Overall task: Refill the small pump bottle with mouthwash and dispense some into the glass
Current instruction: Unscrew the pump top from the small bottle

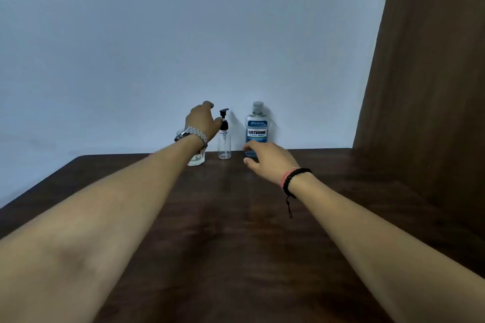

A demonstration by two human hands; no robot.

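Note:
A small clear pump bottle (pixel 224 145) with a black pump head stands at the far edge of the dark wooden table (pixel 236 231), and looks empty. My left hand (pixel 203 120) is beside its pump collar, thumb touching the collar; whether it grips is unclear. A blue mouthwash bottle (pixel 257 126) with a clear cap stands to the right. My right hand (pixel 267 158) hovers in front of its base, fingers relaxed and spread. A clear glass (pixel 196 160) sits left of the pump bottle, mostly hidden behind my left wrist.
A pale wall rises right behind the bottles. A brown wooden panel (pixel 425 86) stands along the table's right side. My left wrist wears a metal watch, my right wrist beaded bracelets.

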